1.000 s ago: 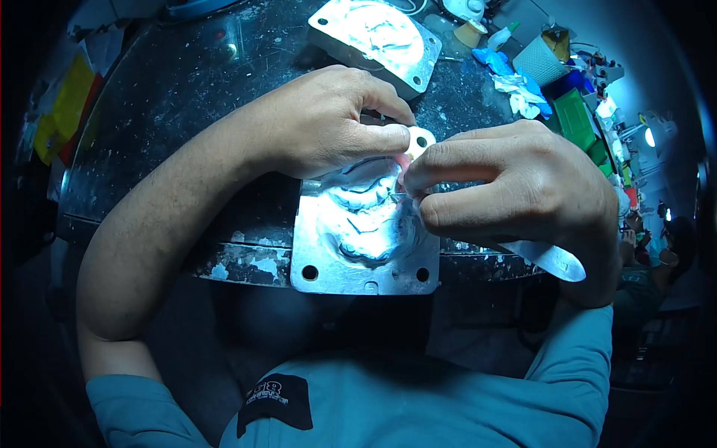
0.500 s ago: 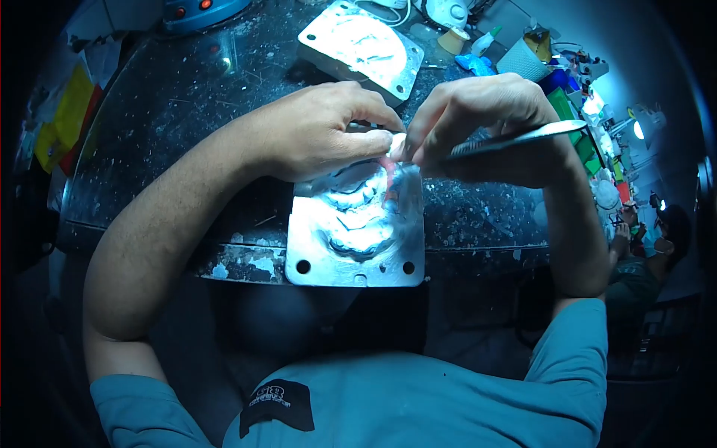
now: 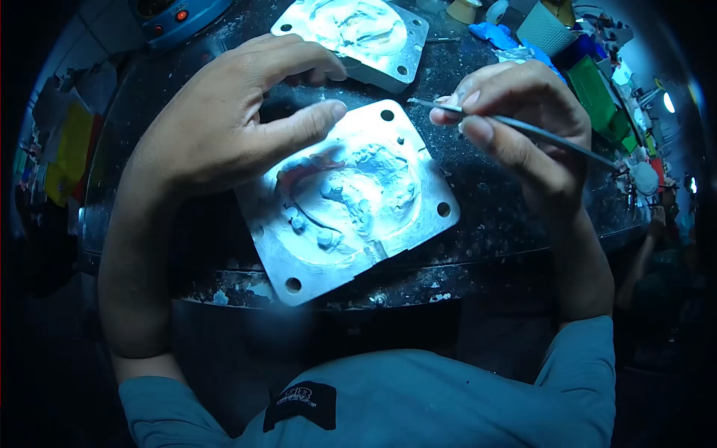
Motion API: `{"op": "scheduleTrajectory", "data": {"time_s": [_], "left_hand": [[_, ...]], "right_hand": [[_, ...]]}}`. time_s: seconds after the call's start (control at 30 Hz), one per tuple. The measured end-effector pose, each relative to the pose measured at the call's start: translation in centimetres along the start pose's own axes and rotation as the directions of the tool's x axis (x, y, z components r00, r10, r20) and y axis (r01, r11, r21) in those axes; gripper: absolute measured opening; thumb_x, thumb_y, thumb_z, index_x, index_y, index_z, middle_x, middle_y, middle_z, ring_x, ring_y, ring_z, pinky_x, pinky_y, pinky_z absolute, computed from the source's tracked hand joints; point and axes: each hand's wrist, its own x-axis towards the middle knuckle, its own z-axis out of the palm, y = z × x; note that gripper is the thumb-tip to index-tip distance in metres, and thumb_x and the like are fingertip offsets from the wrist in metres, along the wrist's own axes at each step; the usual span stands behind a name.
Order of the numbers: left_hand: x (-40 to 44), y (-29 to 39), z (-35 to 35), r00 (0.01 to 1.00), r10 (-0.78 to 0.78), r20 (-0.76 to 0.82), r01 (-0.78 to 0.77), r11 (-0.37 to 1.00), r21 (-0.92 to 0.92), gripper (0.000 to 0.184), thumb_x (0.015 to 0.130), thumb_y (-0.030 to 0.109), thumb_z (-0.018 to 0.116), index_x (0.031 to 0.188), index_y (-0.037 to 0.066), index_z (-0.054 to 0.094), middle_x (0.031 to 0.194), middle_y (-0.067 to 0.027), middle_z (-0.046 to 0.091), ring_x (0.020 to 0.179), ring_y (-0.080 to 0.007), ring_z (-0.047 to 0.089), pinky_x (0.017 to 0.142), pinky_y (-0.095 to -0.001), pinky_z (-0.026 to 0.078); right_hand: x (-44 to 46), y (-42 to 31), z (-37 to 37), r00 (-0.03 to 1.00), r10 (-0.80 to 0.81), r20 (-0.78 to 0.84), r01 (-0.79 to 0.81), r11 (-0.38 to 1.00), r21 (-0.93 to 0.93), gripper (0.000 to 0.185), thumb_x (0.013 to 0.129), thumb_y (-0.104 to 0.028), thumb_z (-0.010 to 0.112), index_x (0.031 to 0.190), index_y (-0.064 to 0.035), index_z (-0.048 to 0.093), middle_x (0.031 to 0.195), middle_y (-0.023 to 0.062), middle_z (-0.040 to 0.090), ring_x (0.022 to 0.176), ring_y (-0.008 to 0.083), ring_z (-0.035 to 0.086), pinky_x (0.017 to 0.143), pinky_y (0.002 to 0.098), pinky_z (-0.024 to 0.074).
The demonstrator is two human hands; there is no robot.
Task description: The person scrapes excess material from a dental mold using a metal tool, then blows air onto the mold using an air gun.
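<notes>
A metal dental flask half (image 3: 426, 231) lies turned on the dark bench in front of me, with white plaster and tooth shapes inside. A pinkish-red strip (image 3: 299, 176) runs along the plaster's upper left. My left hand (image 3: 216, 119) arches over the flask's upper left corner, thumb and fingers apart and nothing between them; whether the thumb touches the rim I cannot tell. At the right, clear of the flask, my right hand (image 3: 534, 119) pinches a thin metal dental carving tool (image 3: 549, 136), its tip pointing left.
Another flask half (image 3: 413, 56) filled with plaster lies beyond. At the back stand a blue device with red buttons (image 3: 179, 16), blue crumpled material (image 3: 491, 33), a pale textured container (image 3: 547, 33) and a green bin (image 3: 597, 93). Another person (image 3: 661, 261) is dimly visible far right.
The flask half has been rotated on the bench. My hands have moved apart; the left lies over its upper left corner, and the right has lifted away with the tool turned tip-left.
</notes>
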Motion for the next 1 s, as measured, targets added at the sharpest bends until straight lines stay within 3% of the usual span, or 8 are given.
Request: {"op": "scheduleTrajectory", "data": {"time_s": [0.03,0.1,0.27,0.3,0.4,0.5,0.73,1.0], "left_hand": [[-0.1,-0.2,0.5,0.989,0.123,-0.076,-0.122,0.992,0.028,0.045,0.096,0.034,0.064,0.125,0.002,0.074,0.125,-0.0201,0.07,0.126,-0.0315,0.064,0.109,-0.045,0.049],[0.4,-0.7,1.1,0.972,0.227,0.056,-0.211,0.956,-0.203,0.059,0.095,0.04,0.072,0.142,0.005,0.067,0.151,-0.0185,0.059,0.146,-0.0339,0.049,0.123,-0.0503,0.036],[0.0,0.0,3.5,0.98,0.193,0.044,-0.154,0.884,-0.442,0.049,0.101,0.025,0.069,0.145,0.004,0.065,0.157,-0.0191,0.054,0.154,-0.0349,0.039,0.126,-0.0527,0.031],[-0.1,0.3,3.4,0.967,0.248,0.063,-0.202,0.891,-0.406,0.046,0.104,0.014,0.06,0.15,0.004,0.06,0.16,-0.0184,0.05,0.155,-0.0344,0.038,0.126,-0.0521,0.033],[-0.8,2.2,4.4,0.997,0.066,0.04,-0.034,0.844,-0.535,0.055,0.104,0.006,0.052,0.159,0.001,0.045,0.165,-0.0171,0.039,0.154,-0.0321,0.04,0.126,-0.0473,0.036],[-0.9,3.0,4.3,0.994,0.098,-0.041,-0.106,0.96,-0.259,0.052,0.102,0.01,0.045,0.153,0.001,0.052,0.153,-0.0217,0.051,0.147,-0.0331,0.045,0.123,-0.0477,0.034],[-0.7,2.9,3.2,0.999,-0.037,0.034,0.042,0.987,-0.156,0.064,0.091,0.03,0.049,0.148,0.002,0.057,0.133,-0.0214,0.056,0.133,-0.0353,0.048,0.119,-0.0468,0.034],[-0.6,3.5,3.0,0.98,-0.182,0.085,0.19,0.978,-0.09,0.068,0.09,0.039,0.049,0.147,0.002,0.058,0.131,-0.0209,0.057,0.13,-0.035,0.05,0.115,-0.0466,0.038]], "right_hand": [[0.0,-0.8,0.7,1.0,0.014,0.005,-0.014,1.0,0.021,0.016,0.093,-0.001,0.073,0.107,0.002,0.068,0.106,0.0155,0.07,0.099,0.0252,0.075,0.099,0.0433,0.0616],[-0.1,-0.7,1.2,0.999,-0.035,0.034,0.034,0.999,0.025,0.018,0.089,0.001,0.076,0.106,0.0015,0.069,0.105,0.0151,0.07,0.1,0.0258,0.075,0.103,0.0471,0.0588],[-0.4,-0.8,1.8,0.998,-0.036,0.049,0.036,0.999,0.004,0.021,0.082,0.005,0.076,0.102,0.0007,0.071,0.1,0.0136,0.072,0.1,0.0252,0.073,0.107,0.0501,0.0556],[-0.5,-0.9,1.8,0.998,-0.029,0.059,0.029,1.0,-0.007,0.021,0.081,0.006,0.075,0.101,0.0005,0.072,0.099,0.0132,0.072,0.099,0.025,0.073,0.108,0.05,0.0554],[-0.4,-1.6,1.7,0.993,0.03,0.117,-0.02,0.996,-0.082,0.021,0.077,0.005,0.072,0.097,-0.0003,0.073,0.095,0.0124,0.073,0.1,0.0259,0.075,0.109,0.0496,0.0541],[-0.4,-2.0,1.7,0.983,0.079,0.168,-0.059,0.991,-0.117,0.02,0.075,0.003,0.072,0.095,-0.0012,0.073,0.093,0.0124,0.075,0.101,0.0282,0.077,0.109,0.0493,0.0536],[-0.4,-2.8,2.4,0.975,0.092,0.204,-0.062,0.987,-0.15,0.014,0.075,0.0,0.081,0.086,-0.0054,0.074,0.091,0.0104,0.077,0.105,0.0313,0.079,0.108,0.0518,0.0551],[-0.8,-3.1,2.9,0.967,0.17,0.189,-0.144,0.979,-0.141,0.015,0.074,-0.001,0.082,0.085,-0.0058,0.074,0.088,0.0084,0.077,0.107,0.0309,0.079,0.112,0.0539,0.0514]]}}
